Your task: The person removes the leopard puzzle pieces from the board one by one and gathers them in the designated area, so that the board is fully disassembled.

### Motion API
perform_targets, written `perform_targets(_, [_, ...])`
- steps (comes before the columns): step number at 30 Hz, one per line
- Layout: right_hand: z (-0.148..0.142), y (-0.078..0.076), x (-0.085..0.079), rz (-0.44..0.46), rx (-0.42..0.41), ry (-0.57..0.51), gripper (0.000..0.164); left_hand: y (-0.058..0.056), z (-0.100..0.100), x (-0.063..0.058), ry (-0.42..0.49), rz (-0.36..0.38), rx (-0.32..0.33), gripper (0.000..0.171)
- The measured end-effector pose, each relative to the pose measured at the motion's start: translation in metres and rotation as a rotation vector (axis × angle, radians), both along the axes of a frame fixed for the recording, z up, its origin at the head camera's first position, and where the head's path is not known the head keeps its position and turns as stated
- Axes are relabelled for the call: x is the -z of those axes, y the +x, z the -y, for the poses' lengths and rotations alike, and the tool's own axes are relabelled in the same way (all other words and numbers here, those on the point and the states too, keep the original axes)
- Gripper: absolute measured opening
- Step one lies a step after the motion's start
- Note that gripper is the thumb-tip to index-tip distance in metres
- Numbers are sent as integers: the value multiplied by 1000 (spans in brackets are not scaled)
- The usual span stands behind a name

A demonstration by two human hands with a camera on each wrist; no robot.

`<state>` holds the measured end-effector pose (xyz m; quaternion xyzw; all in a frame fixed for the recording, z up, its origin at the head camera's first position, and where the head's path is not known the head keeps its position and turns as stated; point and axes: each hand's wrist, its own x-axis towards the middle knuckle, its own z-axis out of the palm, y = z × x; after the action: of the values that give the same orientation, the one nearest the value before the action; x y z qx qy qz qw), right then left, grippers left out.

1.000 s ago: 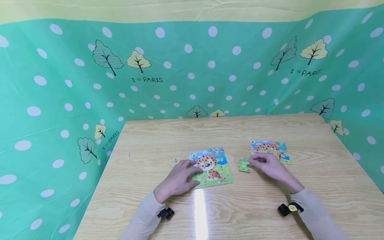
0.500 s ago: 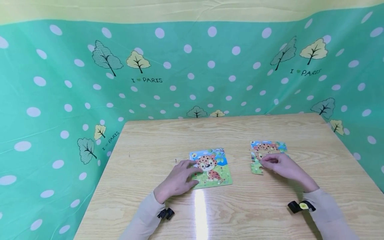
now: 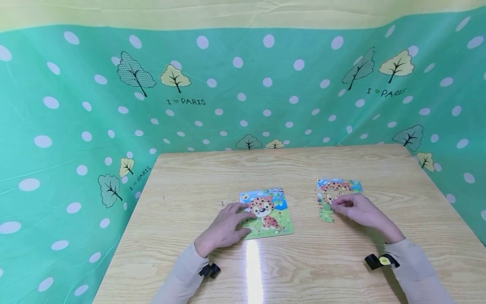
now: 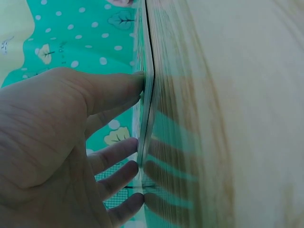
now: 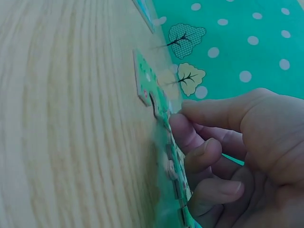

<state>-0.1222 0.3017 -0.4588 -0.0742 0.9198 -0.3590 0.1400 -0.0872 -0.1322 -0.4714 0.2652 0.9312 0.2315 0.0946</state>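
Note:
My left hand point(image 3: 224, 223) rests on the left side of the leopard picture board point(image 3: 273, 211), fingers spread. In the left wrist view, thumb and fingertips touch the thin edge of the board point(image 4: 148, 85). To the right lies a partly joined jigsaw puzzle point(image 3: 334, 185) of the same leopard. My right hand point(image 3: 353, 209) is over its lower part, thumb and forefinger pinching a green corner puzzle piece point(image 3: 326, 216) at its inner side. In the right wrist view that green piece point(image 5: 147, 78) lies flat against the other pieces. The hand hides the puzzle's lower right.
A wooden table point(image 3: 190, 177) bears everything. A green dotted cloth point(image 3: 243, 84) hangs behind and at both sides. A strip of glare crosses the table in front of the board. Each wrist wears a black camera.
My right hand has carried the green piece right, from beside the puzzle to its lower left corner, where it has shifted slightly in the last half second. The left hand has stayed put.

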Motion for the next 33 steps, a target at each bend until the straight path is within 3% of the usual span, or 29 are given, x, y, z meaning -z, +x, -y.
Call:
perform_targets(5, [9, 0, -2, -32, 2, -19, 29, 0, 1, -1, 4, -1, 4, 41])
perform_targets(19, [57, 4, 5, -34, -129, -104, 17, 0, 0, 0, 20, 0, 9, 41])
perform_targets(33, [88, 8, 4, -59, -190, -159, 19, 0, 0, 0, 26, -7, 8, 40])
